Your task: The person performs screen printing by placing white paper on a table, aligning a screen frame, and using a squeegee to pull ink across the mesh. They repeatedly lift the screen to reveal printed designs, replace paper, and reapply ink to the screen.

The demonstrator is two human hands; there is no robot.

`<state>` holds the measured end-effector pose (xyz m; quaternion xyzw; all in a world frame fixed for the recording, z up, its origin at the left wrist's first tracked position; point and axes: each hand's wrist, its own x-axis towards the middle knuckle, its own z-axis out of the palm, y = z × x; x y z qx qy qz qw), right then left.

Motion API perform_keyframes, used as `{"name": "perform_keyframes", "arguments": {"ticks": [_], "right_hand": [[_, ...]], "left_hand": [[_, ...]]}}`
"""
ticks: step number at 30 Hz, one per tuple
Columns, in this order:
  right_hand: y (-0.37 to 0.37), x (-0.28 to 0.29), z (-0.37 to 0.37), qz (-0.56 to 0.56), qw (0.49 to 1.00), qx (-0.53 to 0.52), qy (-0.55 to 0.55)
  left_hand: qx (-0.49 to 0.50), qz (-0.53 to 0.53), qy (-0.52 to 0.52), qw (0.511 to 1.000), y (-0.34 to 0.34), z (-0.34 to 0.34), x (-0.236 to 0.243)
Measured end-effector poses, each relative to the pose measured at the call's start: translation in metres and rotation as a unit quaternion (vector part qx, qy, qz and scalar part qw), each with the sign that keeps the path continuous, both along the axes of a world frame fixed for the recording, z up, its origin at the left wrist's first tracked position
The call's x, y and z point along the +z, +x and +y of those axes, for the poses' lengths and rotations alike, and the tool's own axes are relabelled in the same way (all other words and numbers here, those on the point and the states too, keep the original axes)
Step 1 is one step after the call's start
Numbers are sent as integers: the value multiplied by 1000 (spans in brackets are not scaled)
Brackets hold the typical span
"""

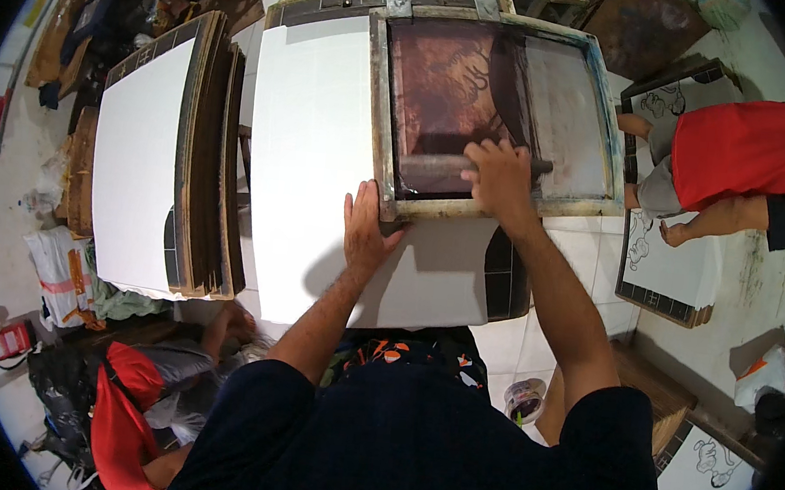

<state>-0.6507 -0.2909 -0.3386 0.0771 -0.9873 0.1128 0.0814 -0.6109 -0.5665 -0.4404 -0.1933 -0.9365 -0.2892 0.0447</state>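
A silkscreen frame (384,123) with a pale wooden rim and a dark, ink-stained mesh lies over a board covered in white cloth (313,145). Within the frame, my right hand (499,175) is closed round the handle of a squeegee (432,166), which rests across the lower part of the mesh. Dark ink is smeared around it, and curly line shapes show on the mesh above. My left hand (368,229) lies with fingers stretched out against the frame's lower left corner, partly over the white cloth. Metal hinge clamps (400,4) hold the frame's far edge.
Boards (143,163) topped with white cloth stand stacked on the left. To the right, a person in a red shirt (746,155) reaches over boards with printed line drawings (671,260). A plastic tub (524,401) sits on the floor; another person in red (126,408) is at lower left.
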Motion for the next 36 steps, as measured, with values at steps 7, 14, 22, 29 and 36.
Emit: {"name": "perform_keyframes", "arguments": {"ticks": [7, 14, 22, 29, 36], "right_hand": [[-39, -20, 12, 37, 999, 5, -17], [-249, -31, 52, 60, 998, 13, 9], [-205, -45, 36, 30, 998, -45, -23], [-232, -40, 41, 143, 989, -33, -19], [-269, -43, 40, 104, 993, -35, 42]], "left_hand": [[9, -8, 3, 1000, 1, 3, 8], [3, -27, -29, 999, -1, 3, 12], [4, -65, -54, 996, 1, -1, 7], [2, -71, -58, 996, 2, -2, 6], [2, -37, -61, 997, 2, 0, 4]]}}
